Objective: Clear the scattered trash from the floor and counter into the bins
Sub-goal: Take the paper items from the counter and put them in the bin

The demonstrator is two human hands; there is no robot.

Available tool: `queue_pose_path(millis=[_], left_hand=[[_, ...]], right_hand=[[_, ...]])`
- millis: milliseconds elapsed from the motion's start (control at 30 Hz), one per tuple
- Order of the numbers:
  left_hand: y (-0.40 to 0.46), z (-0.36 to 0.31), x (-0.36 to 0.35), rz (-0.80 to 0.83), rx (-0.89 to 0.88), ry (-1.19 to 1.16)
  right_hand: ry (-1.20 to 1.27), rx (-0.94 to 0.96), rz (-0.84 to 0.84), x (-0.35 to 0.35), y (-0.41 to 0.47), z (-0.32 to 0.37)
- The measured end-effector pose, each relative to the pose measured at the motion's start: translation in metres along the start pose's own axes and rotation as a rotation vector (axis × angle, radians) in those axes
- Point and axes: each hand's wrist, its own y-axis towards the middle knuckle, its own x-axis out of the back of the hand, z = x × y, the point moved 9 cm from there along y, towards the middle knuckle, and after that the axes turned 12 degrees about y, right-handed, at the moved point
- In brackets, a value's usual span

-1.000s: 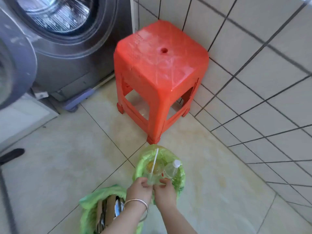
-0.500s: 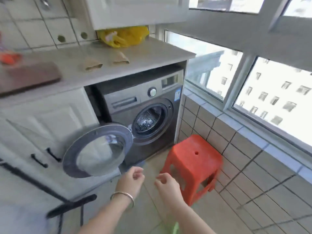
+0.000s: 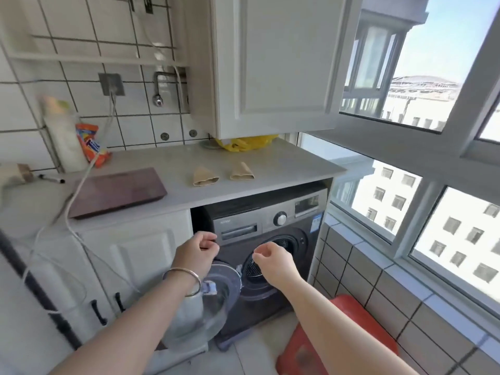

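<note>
Two crumpled brown paper pieces lie side by side on the grey counter: the left one and the right one. A yellow plastic bag sits at the back of the counter under the wall cabinet. My left hand, with a bangle on its wrist, and my right hand hover in front of the washing machine, below the counter edge. Both hands hold nothing, with fingers loosely curled. The green bins are out of view.
A dark washing machine stands under the counter with its round door swung open to the left. A red stool is at the bottom right. A dark cutting board, an orange packet and a cable lie on the counter's left.
My view has swung up from the green-lined bins on the floor to the counter. My hands let go of the clear cup with the straw and rose empty.
</note>
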Motion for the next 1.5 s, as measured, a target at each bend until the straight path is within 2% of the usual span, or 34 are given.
queue_pose_path(millis=[200, 333, 500, 600, 700, 833, 933, 1033, 1300, 1367, 1500], left_hand=[[0.093, -0.004, 0.023, -0.154, 0.043, 0.062], [0.170, 0.005, 0.013, -0.175, 0.043, 0.188], [0.254, 0.012, -0.006, -0.226, -0.015, 0.557], [0.296, 0.021, -0.016, -0.253, 0.010, 0.668], [0.334, 0.024, -0.027, -0.246, -0.004, 0.732], [0.377, 0.017, -0.046, -0.158, -0.049, 0.827], [0.400, 0.023, -0.056, -0.090, -0.008, 0.843], [0.409, 0.030, -0.067, -0.063, -0.002, 0.841], [0.401, 0.032, -0.057, -0.109, 0.004, 0.653], [0.386, 0.031, -0.049, -0.176, 0.017, 0.605], [0.346, 0.025, -0.026, -0.258, 0.040, 0.513]], right_hand=[[-0.085, 0.081, 0.030, -0.009, 0.109, 0.044], [-0.099, 0.142, 0.036, -0.013, 0.202, 0.070], [-0.248, 0.228, 0.021, -0.026, 0.301, 0.083], [-0.393, 0.304, -0.030, -0.030, 0.346, 0.081], [-0.480, 0.403, -0.041, -0.037, 0.379, 0.087], [-0.621, 0.475, 0.054, -0.060, 0.419, 0.092], [-0.753, 0.426, 0.147, -0.073, 0.446, 0.087], [-0.780, 0.398, 0.212, -0.080, 0.460, 0.083], [-0.752, 0.431, 0.188, -0.080, 0.456, 0.078], [-0.704, 0.461, 0.141, -0.076, 0.444, 0.079], [-0.410, 0.426, -0.006, -0.054, 0.399, 0.083]])
